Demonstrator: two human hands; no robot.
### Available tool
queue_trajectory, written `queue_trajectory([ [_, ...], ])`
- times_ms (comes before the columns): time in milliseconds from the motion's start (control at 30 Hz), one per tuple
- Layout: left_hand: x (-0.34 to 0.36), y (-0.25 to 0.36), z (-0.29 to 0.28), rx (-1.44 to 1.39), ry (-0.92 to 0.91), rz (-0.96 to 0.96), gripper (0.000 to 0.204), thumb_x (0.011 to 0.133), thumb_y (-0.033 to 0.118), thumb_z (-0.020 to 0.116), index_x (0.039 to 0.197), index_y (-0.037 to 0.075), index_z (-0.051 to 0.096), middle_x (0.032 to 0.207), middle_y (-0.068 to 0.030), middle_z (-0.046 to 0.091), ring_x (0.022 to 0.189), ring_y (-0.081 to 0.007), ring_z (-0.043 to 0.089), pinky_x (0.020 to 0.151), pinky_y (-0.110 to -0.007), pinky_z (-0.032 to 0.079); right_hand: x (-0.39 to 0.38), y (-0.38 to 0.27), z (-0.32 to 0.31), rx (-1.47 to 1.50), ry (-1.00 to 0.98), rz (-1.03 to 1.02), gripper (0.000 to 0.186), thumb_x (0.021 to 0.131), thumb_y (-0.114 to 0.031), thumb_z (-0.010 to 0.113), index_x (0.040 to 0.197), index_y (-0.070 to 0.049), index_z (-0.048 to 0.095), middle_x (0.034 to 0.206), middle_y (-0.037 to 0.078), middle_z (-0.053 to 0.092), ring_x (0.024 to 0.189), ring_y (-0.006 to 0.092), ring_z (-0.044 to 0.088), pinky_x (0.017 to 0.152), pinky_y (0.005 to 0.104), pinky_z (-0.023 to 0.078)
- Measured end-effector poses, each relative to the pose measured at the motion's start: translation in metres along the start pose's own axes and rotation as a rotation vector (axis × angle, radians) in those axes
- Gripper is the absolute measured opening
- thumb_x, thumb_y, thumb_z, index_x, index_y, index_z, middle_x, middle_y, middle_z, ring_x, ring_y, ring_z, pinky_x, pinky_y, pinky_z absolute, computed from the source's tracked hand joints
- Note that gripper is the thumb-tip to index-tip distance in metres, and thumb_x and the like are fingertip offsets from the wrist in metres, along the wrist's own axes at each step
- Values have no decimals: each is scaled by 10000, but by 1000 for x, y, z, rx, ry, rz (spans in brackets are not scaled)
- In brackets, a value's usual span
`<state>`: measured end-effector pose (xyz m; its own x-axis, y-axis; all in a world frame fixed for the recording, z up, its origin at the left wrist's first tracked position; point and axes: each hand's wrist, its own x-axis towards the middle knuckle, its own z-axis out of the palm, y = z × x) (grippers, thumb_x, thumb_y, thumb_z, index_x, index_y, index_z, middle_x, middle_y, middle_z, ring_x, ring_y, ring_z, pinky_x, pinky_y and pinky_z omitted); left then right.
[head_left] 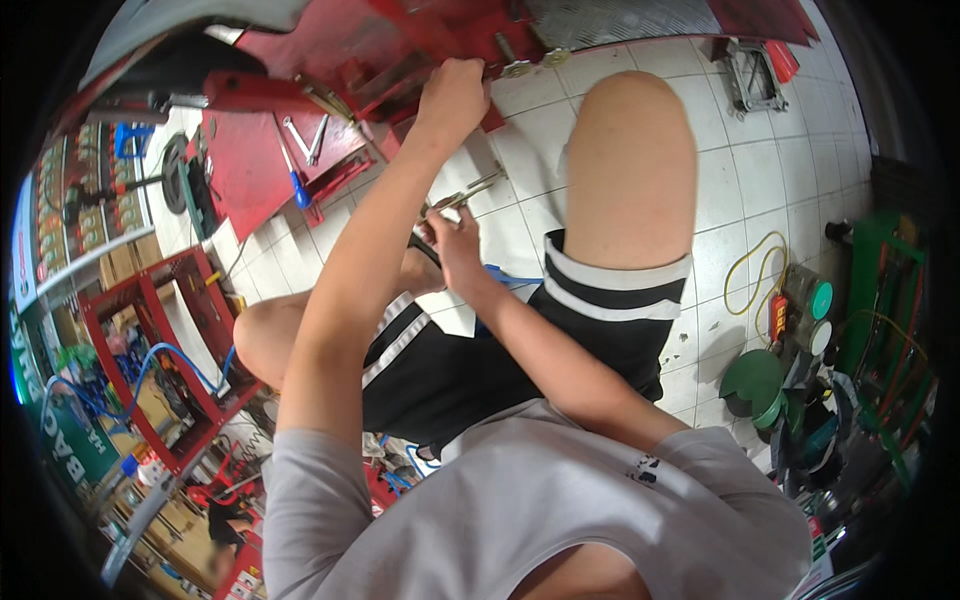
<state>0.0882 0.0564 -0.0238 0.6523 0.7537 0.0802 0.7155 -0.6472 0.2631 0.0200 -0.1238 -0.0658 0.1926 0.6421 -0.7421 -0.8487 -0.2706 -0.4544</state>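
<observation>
My left hand (455, 100) reaches up to the red metal frame (330, 35) at the top, its fingers curled; what they grip, if anything, is hidden. Below it, partly behind my left forearm, my right hand (450, 235) is closed round slim metal tools (475, 187), perhaps wrenches, too small to tell exactly. A red panel (235, 170) to the left carries spanners (315, 140) and a screwdriver with a blue handle (300, 190).
My bare knee (630, 120) rises at right. A red rack (140, 370) with a blue hose stands left; a blurred person (225, 525) is at lower left. Green buckets (750, 380), a red cylinder (777, 315) and a green machine (865, 300) are at right, a metal jack (750, 80) at upper right.
</observation>
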Motion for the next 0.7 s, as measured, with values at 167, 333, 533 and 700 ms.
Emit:
queue_trajectory([
  [167,69,-5,63,342,-85,66,117,754,65,583,800,58,690,835,-179,691,767,-349,697,647,-458,562,-3,10,2,-91,-6,-71,223,904,-127,634,1071,-41,513,676,12,623,604,77,573,558,228,455],
  [333,76,-20,79,363,-100,1,154,789,170,619,872,56,682,846,-183,686,804,-343,690,679,-456,561,-10,-2,3,-106,-13,-21,235,906,-125,624,1075,-16,503,719,44,641,639,92,604,573,231,475],
  [533,27,-7,-17,55,-297,193,342,843,275,626,1026,-13,645,906,-223,663,826,-365,662,732,-430,524,-4,-6,-3,-4,-22,-34,268,843,-54,590,1097,-30,506,737,75,634,616,115,597,562,241,489],
  [700,-78,-38,-105,-126,-363,145,323,852,213,614,1061,-31,648,839,-235,649,759,-341,645,706,-405,494,10,11,-14,-99,-66,-55,279,879,-2,511,1141,-58,434,856,110,629,711,155,626,625,268,503],
])
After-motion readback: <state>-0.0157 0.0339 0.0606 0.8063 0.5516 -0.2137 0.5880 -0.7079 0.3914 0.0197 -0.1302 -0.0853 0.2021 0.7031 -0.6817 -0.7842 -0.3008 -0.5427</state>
